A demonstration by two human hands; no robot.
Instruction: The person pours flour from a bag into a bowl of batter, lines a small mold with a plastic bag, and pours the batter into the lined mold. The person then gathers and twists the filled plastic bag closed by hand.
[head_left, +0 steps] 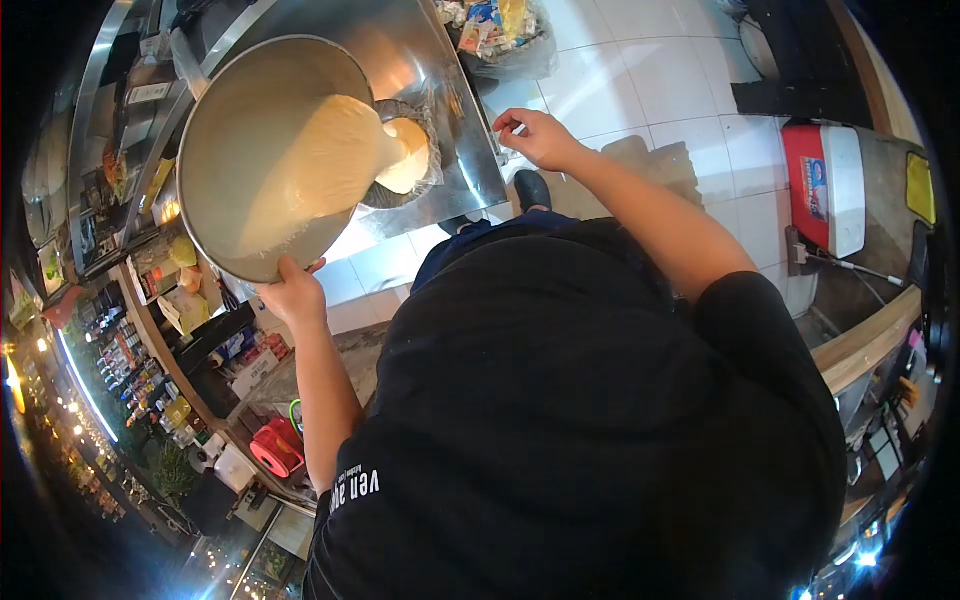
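Note:
My left hand (294, 292) grips the near rim of a large, deep metal pot (225, 130), fingers curled over its edge. The pot is tilted, and a thick pale-yellow creamy mixture (325, 160) runs over its lip on the right. It drops into a round container lined with clear plastic (405, 198) on the steel table. Part of that container is hidden behind the pot. My right hand (538, 138) is raised off the table's right corner, apart from the pot. Its fingers are loosely bent with a gap to the thumb, and I see nothing in them.
The stainless-steel table (465, 165) ends just left of my right hand. Beyond it stands a plastic-lined bin (505, 40) filled with wrappers. A red-and-white cooler (828, 190) is on the right. Shelves with bottles (130, 370) and a red hose reel (277, 447) are at left.

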